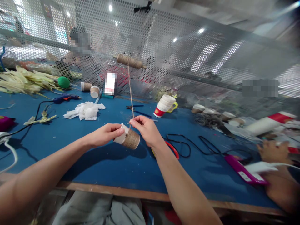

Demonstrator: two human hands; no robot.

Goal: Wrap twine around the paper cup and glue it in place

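Over the blue table, near middle | white cup held pinched at left end by left hand | twine pinched by right hand | right part wound, left part bare

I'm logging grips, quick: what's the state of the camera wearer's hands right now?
Left hand: closed, holding the white cup.
Right hand: closed, pinching the twine between thumb and fingers.
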